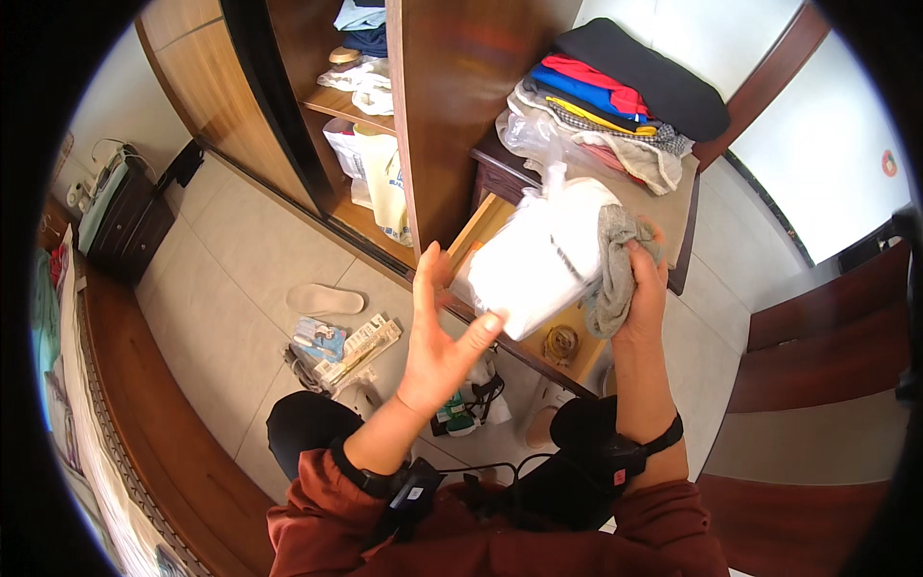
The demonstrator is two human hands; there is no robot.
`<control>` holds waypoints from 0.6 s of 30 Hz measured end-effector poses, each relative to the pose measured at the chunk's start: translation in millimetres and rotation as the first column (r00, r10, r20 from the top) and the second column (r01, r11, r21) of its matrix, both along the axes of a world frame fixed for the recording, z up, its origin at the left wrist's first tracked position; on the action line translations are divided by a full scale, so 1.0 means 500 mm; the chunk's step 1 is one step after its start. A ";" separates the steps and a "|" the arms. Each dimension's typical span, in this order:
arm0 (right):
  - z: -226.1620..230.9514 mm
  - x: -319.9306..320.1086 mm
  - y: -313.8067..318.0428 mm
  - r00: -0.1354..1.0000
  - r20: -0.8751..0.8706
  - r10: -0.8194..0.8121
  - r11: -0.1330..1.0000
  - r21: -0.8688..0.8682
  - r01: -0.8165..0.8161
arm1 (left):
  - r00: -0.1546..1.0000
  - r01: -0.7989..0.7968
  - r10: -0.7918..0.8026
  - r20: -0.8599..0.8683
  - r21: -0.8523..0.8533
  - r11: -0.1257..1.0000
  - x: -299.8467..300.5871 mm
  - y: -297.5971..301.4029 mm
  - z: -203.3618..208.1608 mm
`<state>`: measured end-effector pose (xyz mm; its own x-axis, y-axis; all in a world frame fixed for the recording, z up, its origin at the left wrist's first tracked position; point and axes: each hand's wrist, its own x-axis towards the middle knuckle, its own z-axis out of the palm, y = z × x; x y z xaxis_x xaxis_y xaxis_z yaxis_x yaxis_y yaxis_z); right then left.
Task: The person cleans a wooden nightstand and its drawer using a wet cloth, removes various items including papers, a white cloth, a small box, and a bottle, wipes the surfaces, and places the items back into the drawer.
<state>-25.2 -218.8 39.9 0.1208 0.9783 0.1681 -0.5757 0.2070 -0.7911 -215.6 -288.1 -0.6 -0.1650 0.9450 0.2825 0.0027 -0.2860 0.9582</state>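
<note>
In front of me, over an open drawer (pixel 588 367), is a white plastic-wrapped package (pixel 538 252) with a twisted clear top. My right hand (pixel 642 306) grips a crumpled grey knitted cloth (pixel 611 264) against the package's right side. Some of its fingers are hidden behind the cloth. At the package's left lower corner, my left hand (pixel 435 337) has its thumb and fingers spread, the thumb tip at the package edge. Inside the drawer lies a coiled yellowish-brown belt-like roll (pixel 561 343).
Folded clothes (pixel 615 106) are piled on the cabinet top beyond the drawer. A wardrobe door (pixel 461 115) stands open beside shelves with bags and cloth. On the floor are a beige slipper (pixel 325 299), a long box (pixel 358 349) and small packages. A wooden bed edge (pixel 144 385) runs along the left.
</note>
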 end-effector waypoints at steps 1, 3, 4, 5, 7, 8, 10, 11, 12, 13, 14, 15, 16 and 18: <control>-0.004 -0.006 -0.005 0.994 0.107 0.005 0.999 -0.051 0.001 | 0.862 0.270 -0.215 0.459 -0.058 0.961 0.004 -0.001 0.002; -0.010 -0.012 -0.010 0.951 0.301 0.069 0.998 -0.017 -0.067 | 0.791 0.368 -0.162 0.590 -0.248 0.896 -0.004 0.005 0.006; -0.016 -0.017 -0.012 0.945 0.289 0.152 0.988 -0.033 -0.149 | 0.891 0.249 -0.046 0.452 -0.402 0.881 -0.007 0.009 0.006; -0.014 -0.012 -0.007 0.954 0.283 0.100 0.993 -0.086 -0.078 | 0.895 0.186 -0.026 0.445 -0.320 0.929 -0.016 0.012 0.006; -0.011 0.002 0.005 0.975 0.214 0.055 0.983 -0.184 -0.015 | 0.915 0.081 0.040 0.402 -0.280 0.957 -0.039 0.021 0.006; -0.003 0.018 0.011 0.991 0.128 0.035 0.975 -0.221 -0.006 | 0.938 -0.002 0.059 0.340 -0.165 0.986 -0.047 0.025 0.004; 0.001 0.030 0.015 0.937 0.329 0.118 0.993 -0.053 -0.106 | 0.993 -0.046 0.062 0.097 -0.159 0.986 -0.062 0.024 0.001; -0.004 0.023 0.012 0.868 0.492 0.073 0.993 0.047 -0.111 | 0.992 0.083 -0.062 0.109 -0.201 0.976 -0.065 0.023 0.000; -0.002 0.023 0.010 0.763 0.645 0.026 0.984 0.117 -0.132 | 0.973 0.217 -0.188 0.130 -0.267 0.939 -0.066 0.020 -0.001; -0.004 0.017 0.002 0.483 0.859 0.168 0.967 -0.049 -0.249 | 0.913 0.377 -0.302 0.274 -0.285 0.881 -0.066 0.015 -0.002; -0.003 0.015 -0.003 0.439 0.898 0.008 0.988 0.061 -0.142 | 0.895 0.404 -0.292 0.336 -0.335 0.851 -0.067 0.013 -0.004; 0.002 0.021 -0.011 0.496 0.857 -0.142 0.989 0.145 0.032 | 0.865 0.458 -0.307 0.397 -0.374 0.806 -0.070 0.012 -0.005; 0.002 0.025 -0.009 0.570 0.810 -0.136 0.963 -0.026 0.267 | 0.841 0.488 -0.286 0.459 -0.417 0.767 -0.073 0.013 -0.008; 0.037 0.096 0.000 0.831 0.468 -0.302 0.874 -0.212 0.437 | 0.853 0.506 -0.336 0.399 -0.476 0.719 -0.074 0.018 -0.022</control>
